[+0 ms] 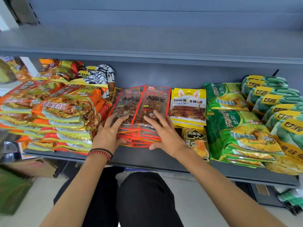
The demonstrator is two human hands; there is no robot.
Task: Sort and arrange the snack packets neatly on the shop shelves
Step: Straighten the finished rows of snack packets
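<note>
A stack of clear, red-edged snack packets (141, 102) lies in the middle of the grey shelf (147, 158). My left hand (109, 131) rests on the stack's left front corner, fingers spread over the top packet and thumb at the stack's front edge. On the right front corner lies my right hand (164, 130), fingers straight on the top packet, thumb down at the front edge. Both hands press the stack from above and in front. A yellow Tang Mou Mou packet (188, 105) lies just right of the stack.
Orange noodle packets (62, 110) are piled at the left, with black-and-white packets (101, 76) behind. Green noodle packets (236, 122) and green-yellow bags (278, 102) fill the right. A dark packet (196, 140) lies under the yellow one. A cardboard box (32, 166) stands lower left.
</note>
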